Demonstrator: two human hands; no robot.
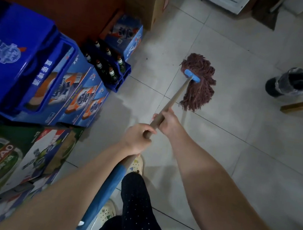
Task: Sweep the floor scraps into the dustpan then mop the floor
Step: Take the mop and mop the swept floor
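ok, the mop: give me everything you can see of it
The mop has a reddish-brown string head, spread flat on the pale floor tiles and clamped by a light blue plastic bar. A tan, wood-looking handle slants back from the bar toward the person; its near end wears a blue sleeve. The right hand grips the handle nearer the head, and the left hand grips just behind it.

You see one mop (197, 82) at 12 o'clock and two hands gripping it, left hand (138, 138) and right hand (168, 122). At 10 o'clock stand two blue crates (21, 52), one holding at least six bottles (112, 72). One bagged bin (290, 81) sits at 2 o'clock, and two shoes (138, 163) at 6 o'clock.
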